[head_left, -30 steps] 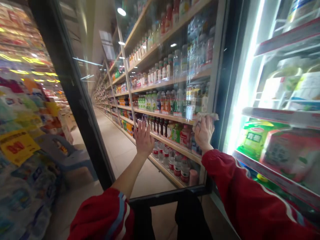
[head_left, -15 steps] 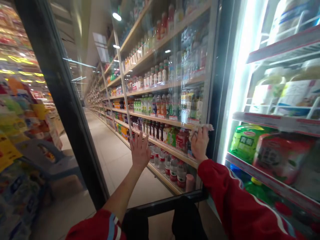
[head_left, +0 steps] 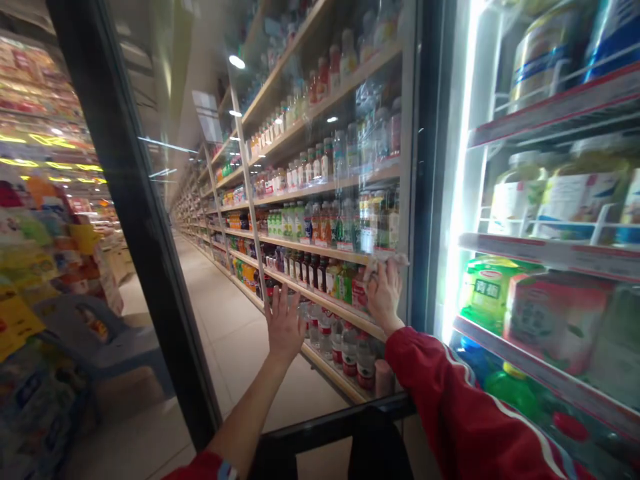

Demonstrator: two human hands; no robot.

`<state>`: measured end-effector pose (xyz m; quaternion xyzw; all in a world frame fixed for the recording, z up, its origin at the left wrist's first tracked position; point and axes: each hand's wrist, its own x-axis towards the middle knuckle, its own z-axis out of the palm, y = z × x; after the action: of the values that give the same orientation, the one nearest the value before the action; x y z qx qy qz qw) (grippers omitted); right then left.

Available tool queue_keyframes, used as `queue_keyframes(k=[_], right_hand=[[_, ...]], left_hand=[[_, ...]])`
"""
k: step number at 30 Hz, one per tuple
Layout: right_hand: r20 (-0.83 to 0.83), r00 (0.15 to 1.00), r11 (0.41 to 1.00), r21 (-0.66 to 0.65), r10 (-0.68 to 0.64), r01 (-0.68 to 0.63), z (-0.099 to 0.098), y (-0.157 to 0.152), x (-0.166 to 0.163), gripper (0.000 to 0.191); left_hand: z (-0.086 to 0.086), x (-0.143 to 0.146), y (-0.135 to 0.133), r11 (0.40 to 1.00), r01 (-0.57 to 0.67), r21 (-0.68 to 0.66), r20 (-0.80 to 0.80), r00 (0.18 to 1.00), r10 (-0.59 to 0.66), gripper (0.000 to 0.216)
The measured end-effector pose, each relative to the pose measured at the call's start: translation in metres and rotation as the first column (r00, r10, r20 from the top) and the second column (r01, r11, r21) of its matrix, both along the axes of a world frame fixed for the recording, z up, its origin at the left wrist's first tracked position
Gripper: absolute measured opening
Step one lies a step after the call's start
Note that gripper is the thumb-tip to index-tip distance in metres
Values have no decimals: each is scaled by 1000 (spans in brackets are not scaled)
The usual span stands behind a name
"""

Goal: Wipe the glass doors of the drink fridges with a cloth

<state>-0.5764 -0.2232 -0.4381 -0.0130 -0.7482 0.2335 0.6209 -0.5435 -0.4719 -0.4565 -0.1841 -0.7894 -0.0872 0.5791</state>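
A glass door [head_left: 200, 200] in a black frame stands open before me, with shelves of bottles showing in its pane. My right hand [head_left: 385, 297] presses a pale, crumpled cloth [head_left: 395, 261] against the glass near the frame's right side. Part of the cloth is hidden under the fingers. Further left and a little lower, my left hand [head_left: 286, 327] is spread with its fingers up and the palm toward the glass. It holds nothing; whether the whole palm touches the pane I cannot tell.
At right is a lit drinks cooler [head_left: 540, 250] with bottles and a green pack [head_left: 493, 290] on its racks. A grey-blue plastic chair [head_left: 107, 327] stands left, beyond the door's black frame edge [head_left: 135, 220]. Colourful stacked goods [head_left: 35, 267] lie farther left.
The view has shifted slightly. My right hand and the cloth appear a little further left on the glass. My left hand remains spread, slightly lower in view.
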Motion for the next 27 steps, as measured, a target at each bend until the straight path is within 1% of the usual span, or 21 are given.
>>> queue_keyframes(k=[2,5,7,9,11,13,14,16,18,19,21,23,24,25,27], right_hand=[[34,998,986,153,56,-61,-2,-30,4,45],[93,987,917,368,131,-156,-6,-74,12,44],[130,977,876,433,171,-212,-7,-89,16,43],[163,963,850,454,216,-268,-7,-87,20,45],[170,946,827,459,276,-324,-8,-75,24,50],[128,935,824,443,331,-353,-11,-56,27,55],[94,935,837,422,341,-348,-13,-48,28,55],[42,950,884,355,310,-304,-18,-34,28,52],[33,968,926,286,248,-247,-23,-26,25,48],[42,974,939,260,221,-225,-26,-24,23,48],[61,980,951,234,192,-201,-31,-21,19,50],[89,980,951,240,179,-196,-34,-19,17,53],[100,980,952,239,171,-191,-35,-17,18,53],[109,981,956,230,162,-183,-35,-15,19,52],[117,982,968,186,146,-166,-34,-12,23,50]], left_hand=[[1,2,8,999,29,18,-16,999,-29,50],[8,7,19,988,154,-27,-57,986,-156,50],[15,9,26,958,271,-96,-46,960,-276,50],[20,9,32,916,369,-157,5,928,-373,50],[22,7,38,900,394,-185,67,919,-389,48],[21,4,45,919,346,-186,91,938,-335,47],[20,2,50,933,309,-186,85,951,-298,47],[19,-3,62,955,233,-181,45,972,-229,45],[19,-10,75,969,170,-180,-5,985,-174,43],[21,-14,82,969,150,-196,-26,987,-158,41],[24,-21,89,951,139,-275,-54,986,-160,39],[28,-27,85,916,149,-371,-56,982,-183,38],[30,-29,78,907,148,-395,-56,981,-185,38],[33,-29,69,908,139,-396,-59,983,-176,39],[37,-28,43,938,92,-335,-88,988,-128,40]])
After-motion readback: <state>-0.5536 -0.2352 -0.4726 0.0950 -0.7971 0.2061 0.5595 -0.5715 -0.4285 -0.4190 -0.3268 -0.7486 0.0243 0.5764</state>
